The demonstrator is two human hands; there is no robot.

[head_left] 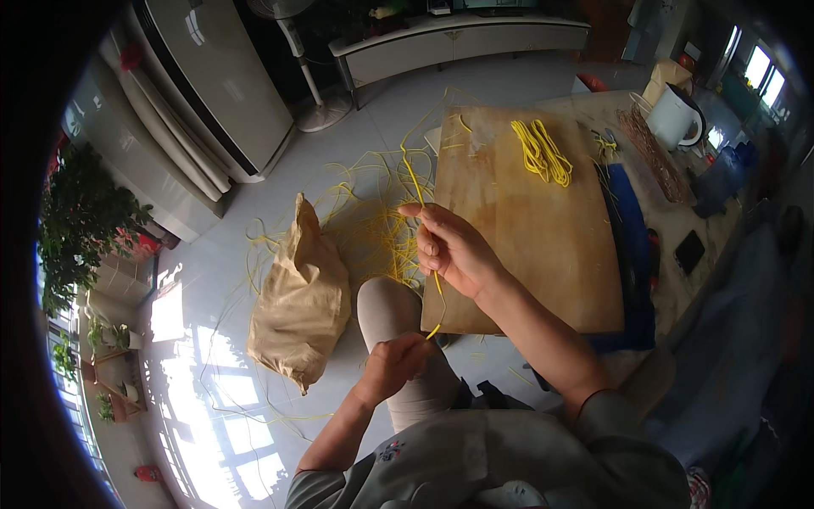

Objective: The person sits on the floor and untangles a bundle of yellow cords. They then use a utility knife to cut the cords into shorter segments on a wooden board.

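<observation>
A thin yellow insulated wire (413, 175) runs down through my right hand (455, 248), its fingers closed around it above the left edge of a wooden board (540, 254). Lower down, over my knee, my left hand (395, 367) pinches a yellow piece at the wire's lower part. Between the two hands a stretch of the wire looks thinner and bare. A folded bundle of yellow wire (542, 153) lies on the board's far part, with short yellow scraps at its far left. A loose tangle of yellow wire (388, 235) spreads beside the board, left of my right hand.
A tan sack (302, 305) stands on the floor at the left. On the table (677, 254) at the right are a white electric kettle (674, 118), a bunch of copper-coloured wires (655, 156), a black phone (689, 252) and blue cloth (636, 273). Beyond stands a fan (308, 76).
</observation>
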